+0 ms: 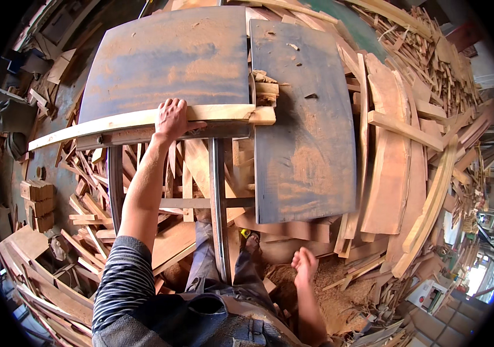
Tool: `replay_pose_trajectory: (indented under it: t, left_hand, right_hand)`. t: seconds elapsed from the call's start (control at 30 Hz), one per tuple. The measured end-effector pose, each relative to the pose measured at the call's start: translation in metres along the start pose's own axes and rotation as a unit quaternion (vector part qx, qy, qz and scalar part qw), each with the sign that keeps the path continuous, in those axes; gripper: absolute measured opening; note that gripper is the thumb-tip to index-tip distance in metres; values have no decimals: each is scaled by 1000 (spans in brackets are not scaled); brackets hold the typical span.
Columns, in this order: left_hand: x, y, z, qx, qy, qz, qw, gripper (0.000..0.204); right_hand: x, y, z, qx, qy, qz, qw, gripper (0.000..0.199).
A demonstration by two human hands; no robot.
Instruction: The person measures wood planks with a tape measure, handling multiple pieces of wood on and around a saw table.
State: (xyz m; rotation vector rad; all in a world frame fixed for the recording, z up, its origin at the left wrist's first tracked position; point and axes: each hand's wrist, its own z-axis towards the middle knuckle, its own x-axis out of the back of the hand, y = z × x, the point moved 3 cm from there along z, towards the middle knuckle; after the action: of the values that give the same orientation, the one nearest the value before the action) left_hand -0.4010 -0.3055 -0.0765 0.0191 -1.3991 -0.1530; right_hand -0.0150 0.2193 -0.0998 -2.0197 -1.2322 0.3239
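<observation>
Nearest you, your right hand (305, 263) curls in a loose fist, well apart from the pale wood strip (218, 113). Farther out, your left hand (172, 118) grips that strip, which extends either side along the left tabletop (166, 63), reaching the right tabletop (305, 133).

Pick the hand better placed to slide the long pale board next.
Probably the left: the left hand lies across the long pale board, while the right hand is curled, away from it.
</observation>
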Motion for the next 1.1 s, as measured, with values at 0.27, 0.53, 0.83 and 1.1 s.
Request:
replay_pose_trajectory:
  t: [0.27,0.53,0.83,1.1]
  left_hand:
    - [-11,-26,67,23,-39,3,999,91]
    - [-2,-1,-5,13,-70,6,997,92]
    - [31,52,-142,16,-66,-20,998,77]
    - [36,77,-214,21,-66,-27,997,85]
  right_hand:
    - [43,54,-81,-3,48,-49,998,24]
    - [1,62,-80,21,-43,-18,999,23]
    - [-161,-113,28,386,-91,-331,857,40]
    - [-286,-191,68,550,-144,-530,629,82]
